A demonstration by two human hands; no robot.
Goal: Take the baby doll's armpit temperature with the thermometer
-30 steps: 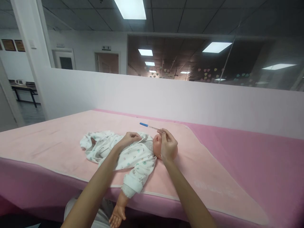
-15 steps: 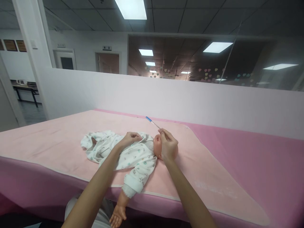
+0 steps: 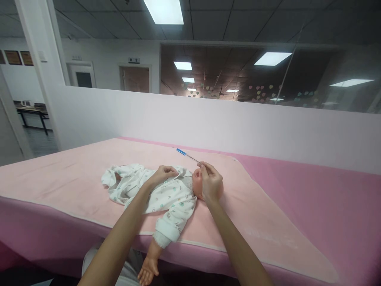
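A baby doll [image 3: 198, 184] in white patterned clothes [image 3: 171, 196] lies on its back, head to the right, one arm hanging over the near edge. My left hand [image 3: 163, 174] rests on the doll's chest, its fingers closed on the front of the clothes. Above the doll's face, my right hand [image 3: 210, 178] pinches one end of a thin thermometer [image 3: 190, 156] with a blue far end. The thermometer slants up and to the left. My right hand hides part of the doll's head.
A light pink sheet [image 3: 253, 214] lies over a darker pink padded table [image 3: 321, 194]. Behind stands a low white wall [image 3: 208, 123] with glass above it. A small dark-legged table [image 3: 32, 113] is far left, through an opening.
The thermometer's blue end has swung left and slightly down between my right fingers. My left hand and the doll have stayed in place.
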